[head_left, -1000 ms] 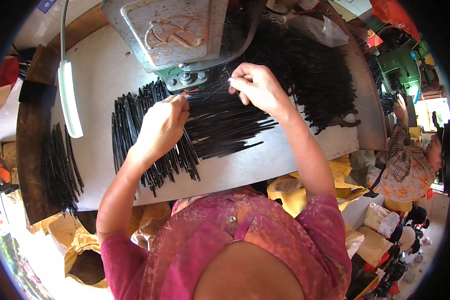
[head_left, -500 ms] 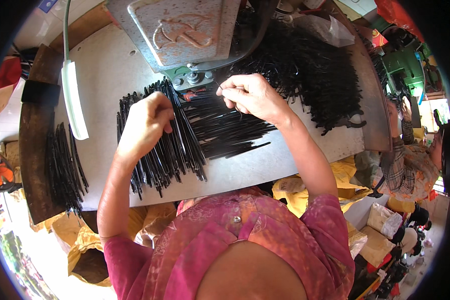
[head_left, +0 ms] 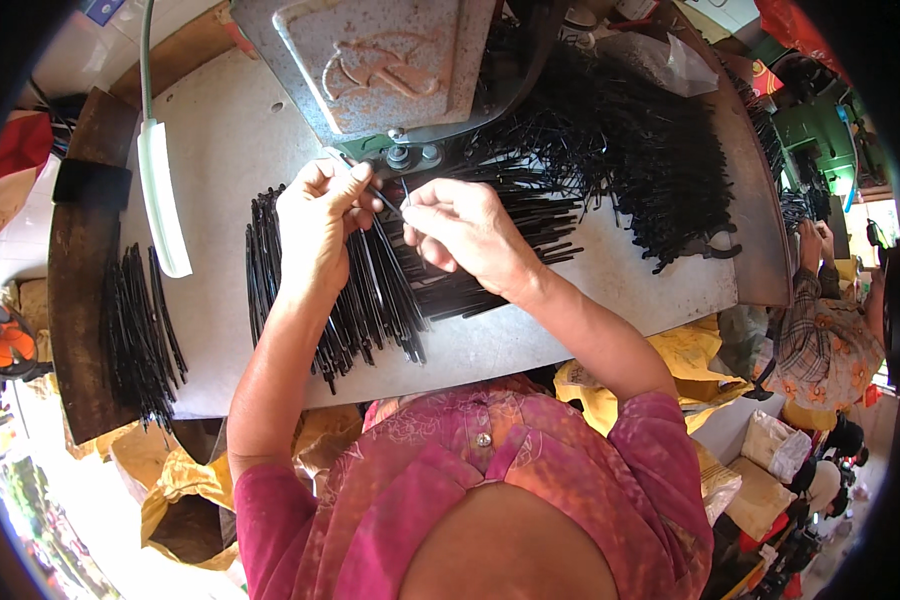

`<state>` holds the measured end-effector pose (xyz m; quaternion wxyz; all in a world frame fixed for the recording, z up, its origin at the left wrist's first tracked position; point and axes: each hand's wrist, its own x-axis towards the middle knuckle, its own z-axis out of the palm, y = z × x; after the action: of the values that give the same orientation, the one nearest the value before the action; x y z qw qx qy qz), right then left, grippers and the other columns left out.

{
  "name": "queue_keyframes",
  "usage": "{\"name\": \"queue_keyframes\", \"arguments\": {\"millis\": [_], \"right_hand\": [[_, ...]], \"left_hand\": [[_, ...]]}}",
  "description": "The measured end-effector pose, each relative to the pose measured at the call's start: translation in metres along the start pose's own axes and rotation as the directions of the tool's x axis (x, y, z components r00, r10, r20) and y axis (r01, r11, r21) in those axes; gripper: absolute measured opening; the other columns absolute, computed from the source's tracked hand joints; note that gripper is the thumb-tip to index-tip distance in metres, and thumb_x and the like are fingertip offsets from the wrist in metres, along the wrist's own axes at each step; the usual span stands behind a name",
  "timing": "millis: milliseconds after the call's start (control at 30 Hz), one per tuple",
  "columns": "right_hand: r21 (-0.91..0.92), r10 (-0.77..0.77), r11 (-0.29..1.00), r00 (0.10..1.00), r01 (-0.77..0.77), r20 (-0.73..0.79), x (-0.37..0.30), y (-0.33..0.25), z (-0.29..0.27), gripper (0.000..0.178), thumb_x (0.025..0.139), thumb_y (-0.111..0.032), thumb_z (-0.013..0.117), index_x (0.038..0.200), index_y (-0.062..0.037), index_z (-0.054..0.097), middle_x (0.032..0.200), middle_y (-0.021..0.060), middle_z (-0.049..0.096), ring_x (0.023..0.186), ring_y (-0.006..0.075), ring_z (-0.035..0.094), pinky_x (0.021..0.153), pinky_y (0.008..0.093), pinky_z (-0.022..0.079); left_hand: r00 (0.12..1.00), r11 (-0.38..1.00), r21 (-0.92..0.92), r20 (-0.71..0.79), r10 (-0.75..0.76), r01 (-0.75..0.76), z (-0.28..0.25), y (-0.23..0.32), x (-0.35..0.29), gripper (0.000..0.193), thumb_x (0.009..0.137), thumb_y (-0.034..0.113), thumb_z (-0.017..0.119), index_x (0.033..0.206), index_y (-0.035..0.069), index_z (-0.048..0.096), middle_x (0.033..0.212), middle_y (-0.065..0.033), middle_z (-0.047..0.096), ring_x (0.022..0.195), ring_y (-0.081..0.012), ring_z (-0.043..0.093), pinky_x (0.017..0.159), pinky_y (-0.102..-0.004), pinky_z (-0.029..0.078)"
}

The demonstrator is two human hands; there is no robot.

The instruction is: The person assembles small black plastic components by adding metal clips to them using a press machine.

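Observation:
My left hand (head_left: 320,220) pinches a thin black rod (head_left: 388,203), which resembles an umbrella rib and slants toward my right fingers. Close beside it, my right hand (head_left: 465,235) is closed on a thinner dark strip (head_left: 407,188) that sticks up past the fingertips. Both hands meet just below the grey metal machine head (head_left: 380,70) with a raised umbrella emblem. Under my left wrist lies a row of black rods (head_left: 380,335), pointing toward me. More rods (head_left: 535,215) lie crosswise beneath and beyond my right hand.
A large heap of black ribs (head_left: 670,170) covers the right of the metal tabletop (head_left: 200,350). Another bundle (head_left: 140,340) lies by the left edge, near a white lamp (head_left: 162,200). Yellow sacks (head_left: 695,350) sit below the table. At far right, a co-worker (head_left: 825,340) handles something near green machinery (head_left: 815,140).
My left hand has risen toward the machine and now shows a rod in its fingers. My right hand has moved left and down, bringing the hands together.

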<state>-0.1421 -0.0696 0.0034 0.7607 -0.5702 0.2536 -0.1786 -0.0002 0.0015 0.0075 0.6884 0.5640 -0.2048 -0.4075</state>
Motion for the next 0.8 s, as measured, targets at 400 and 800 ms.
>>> {"name": "queue_keyframes", "arguments": {"millis": [400, 800], "right_hand": [[-0.217, -0.095, 0.972, 0.995, 0.086, -0.033, 0.03, -0.014, -0.029, 0.017, 0.078, -0.016, 0.057, 0.08, 0.0004, 0.06, 0.059, -0.0026, 0.048, 0.046, 0.0007, 0.038, 0.038, 0.015, 0.028], [-0.151, -0.016, 0.989, 0.998, 0.006, -0.064, 0.029, -0.019, -0.027, 0.014, 0.078, -0.016, 0.059, 0.077, -0.0023, 0.06, 0.059, -0.0069, 0.044, 0.048, -0.001, 0.035, 0.038, 0.013, 0.026]], "left_hand": [[0.987, 0.655, 0.738, 0.128, 0.096, -0.159, -0.001, 0.007, 0.009, 0.022, 0.078, 0.01, 0.054, 0.095, -0.003, 0.059, 0.06, -0.0105, 0.056, 0.05, -0.0109, 0.054, 0.048, -0.0243, 0.042], [0.919, 0.623, 0.68, 0.228, 0.323, -0.388, 0.0, -0.004, 0.015, 0.014, 0.079, 0.007, 0.055, 0.09, 0.0, 0.061, 0.061, -0.0019, 0.053, 0.053, -0.0052, 0.045, 0.049, -0.0197, 0.037]]}}
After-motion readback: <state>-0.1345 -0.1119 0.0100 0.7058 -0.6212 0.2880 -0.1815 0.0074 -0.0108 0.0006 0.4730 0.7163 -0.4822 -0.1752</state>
